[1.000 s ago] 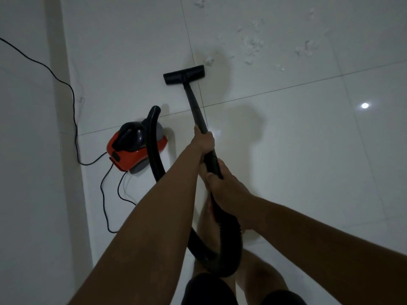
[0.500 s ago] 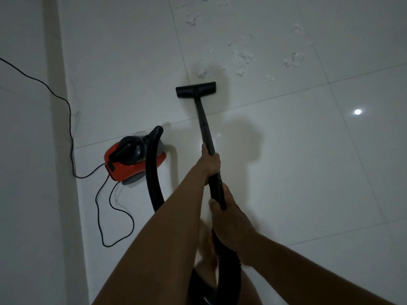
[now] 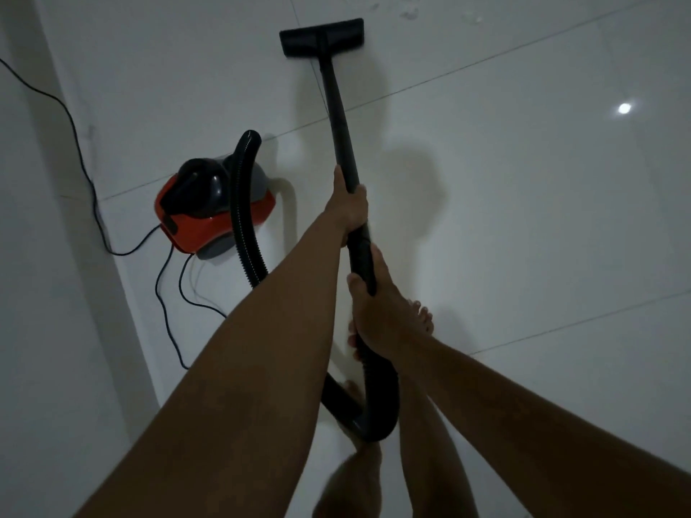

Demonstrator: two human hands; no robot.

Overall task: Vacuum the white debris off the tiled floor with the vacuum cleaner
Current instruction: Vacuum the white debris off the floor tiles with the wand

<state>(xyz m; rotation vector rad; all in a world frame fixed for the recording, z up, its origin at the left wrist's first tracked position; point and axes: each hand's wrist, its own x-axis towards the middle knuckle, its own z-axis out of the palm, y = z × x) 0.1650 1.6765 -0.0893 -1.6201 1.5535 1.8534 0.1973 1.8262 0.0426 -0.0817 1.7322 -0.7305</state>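
Two hands on the tool, both closed tight. My left hand [image 3: 349, 205] is wrapped round the black wand [image 3: 338, 117] at about its middle. My right hand [image 3: 375, 315] grips lower down, where the rigid tube passes into the ribbed hose [image 3: 245, 226].

Floor nozzle [image 3: 321, 37] lies flat on the tiled floor [image 3: 523, 226], straddling a grout line. White debris [image 3: 411, 11] shows as a few pale flecks at the top edge of view, just beyond the nozzle and to its right, not yet under it (most of the patch is probably out of frame).

The red and black vacuum cleaner [image 3: 209, 214] sits by the wall [image 3: 41, 293] to my left. Its power cord [image 3: 86, 170] trails along the wall and loops on the floor beside it. The hose arcs up from the body, then curls low around my legs.

Handling, as I judge it:
- The wand looks stiff and light, and a spread two-hand hold suits it. The upper hand steers and the lower one pushes.
- The hose is soft and will drag, and the loop near my feet could snag.
- The flecks look fluffy and nearly weightless, so a fast shove may scatter them. A slow, flat pass over them seems wiser.
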